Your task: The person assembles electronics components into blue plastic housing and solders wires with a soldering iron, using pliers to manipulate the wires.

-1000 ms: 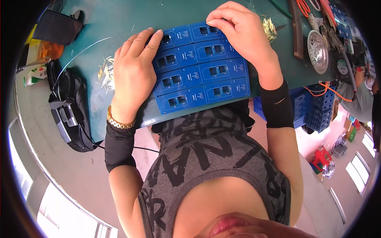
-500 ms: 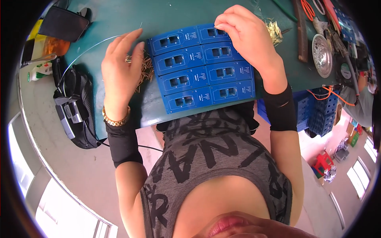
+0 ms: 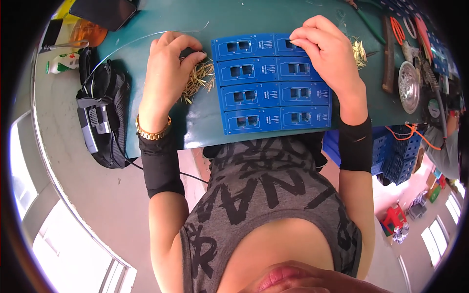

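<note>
A blue circuit board panel [image 3: 251, 90] lies flat on the green table, divided into several sections, each with paired square openings. To its left is a loose pile of thin gold-coloured pins [image 3: 199, 80]. My left hand [image 3: 168, 66] is just above that pile, its thumb and forefinger drawn together; anything between the tips is too small to make out. Over the panel's upper right section is my right hand [image 3: 330, 53], closed in a pinch with its fingertips at the board. Whatever it pinches is hidden. A second pile of pins [image 3: 359, 52] lies beyond my right hand.
A black mesh bag-like item [image 3: 105, 117] hangs at the table's left edge, with a thin clear line arching from it. A dark flat device [image 3: 103, 12] stands far left. To the right are a wooden bar [image 3: 389, 58], a round metal dish [image 3: 409, 88] and orange cable loops [image 3: 397, 31].
My left hand's fingers, spread apart before, have curled together near the pins. The right hand stays pinched at the same upper right section. The whole view has shifted slightly.
</note>
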`<state>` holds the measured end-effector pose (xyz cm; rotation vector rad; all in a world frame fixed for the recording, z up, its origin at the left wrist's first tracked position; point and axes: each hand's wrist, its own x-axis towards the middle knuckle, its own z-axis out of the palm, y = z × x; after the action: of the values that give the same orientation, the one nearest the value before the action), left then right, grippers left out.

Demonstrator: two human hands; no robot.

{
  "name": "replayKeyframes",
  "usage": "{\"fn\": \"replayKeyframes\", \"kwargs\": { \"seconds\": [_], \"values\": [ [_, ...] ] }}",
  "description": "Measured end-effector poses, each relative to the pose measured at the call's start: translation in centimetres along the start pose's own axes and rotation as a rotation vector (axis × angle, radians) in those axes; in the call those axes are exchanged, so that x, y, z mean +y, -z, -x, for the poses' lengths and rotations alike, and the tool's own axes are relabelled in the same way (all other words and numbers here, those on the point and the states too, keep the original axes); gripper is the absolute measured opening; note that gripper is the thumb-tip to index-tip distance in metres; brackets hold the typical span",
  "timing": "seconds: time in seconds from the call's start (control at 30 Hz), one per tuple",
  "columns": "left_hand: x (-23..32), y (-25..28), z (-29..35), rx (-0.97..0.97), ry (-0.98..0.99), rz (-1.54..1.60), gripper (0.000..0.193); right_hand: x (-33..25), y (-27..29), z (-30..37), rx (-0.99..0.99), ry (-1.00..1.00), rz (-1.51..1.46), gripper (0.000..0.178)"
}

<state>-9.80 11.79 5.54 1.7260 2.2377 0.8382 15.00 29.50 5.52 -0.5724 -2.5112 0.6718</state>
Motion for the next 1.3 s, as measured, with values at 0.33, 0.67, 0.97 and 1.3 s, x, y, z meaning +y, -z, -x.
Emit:
{"fn": "replayKeyframes", "kwargs": {
  "seconds": [0.33, 0.67, 0.97, 1.3],
  "values": [
    [1.5, -1.0, 0.2, -0.079, -0.092, -0.348, 0.011, -0.5, -0.2, 2.6, 0.077, 0.161, 0.310, 0.017],
    [0.2, -0.9, 0.0, 0.143, 0.056, 0.065, 0.005, 6.5, 6.1, 2.6, 0.145, -0.432, 0.196, 0.011],
    [1.7, -2.1, -0.3, 0.284, -0.058, 0.215, 0.013, 8.4, 6.4, 3.0, -0.007, -0.382, 0.355, 0.012],
    [3.3, -3.6, -1.3, 0.068, 0.100, 0.444, 0.024, 8.0, 5.5, 3.3, 0.329, -0.176, 0.124, 0.009]
  ]
}}
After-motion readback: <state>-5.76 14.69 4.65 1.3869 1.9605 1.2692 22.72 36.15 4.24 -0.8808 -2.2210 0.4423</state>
